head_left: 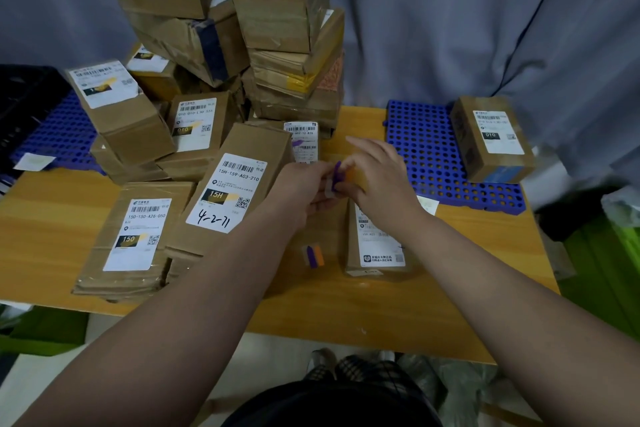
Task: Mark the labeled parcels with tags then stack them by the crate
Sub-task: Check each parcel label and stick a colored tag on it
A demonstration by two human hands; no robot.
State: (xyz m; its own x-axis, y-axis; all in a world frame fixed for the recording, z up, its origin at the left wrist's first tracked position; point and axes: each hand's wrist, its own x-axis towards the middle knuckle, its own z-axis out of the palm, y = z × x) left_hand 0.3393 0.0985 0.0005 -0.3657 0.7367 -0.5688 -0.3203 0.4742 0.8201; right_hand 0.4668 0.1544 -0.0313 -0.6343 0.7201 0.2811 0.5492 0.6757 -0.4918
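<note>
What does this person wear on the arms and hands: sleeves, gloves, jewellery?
Left hand and right hand are bare: no gloves or rings visible. Left forearm and right forearm show no sleeve, watch or bracelet within the frame. Dark clothing shows at the bottom edge.

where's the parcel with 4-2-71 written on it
In the head view, left of centre: the 4-2-71 parcel lies just left of the left hand, right of the 150 parcel.

Single head-worn wide-angle cam, pitched forward and down, close over the yellow wooden desk [52, 218]. Grey cloth curtain [450, 28] fills frame top, wearer's dark-clad lap [329, 406] at bottom centre.
</note>
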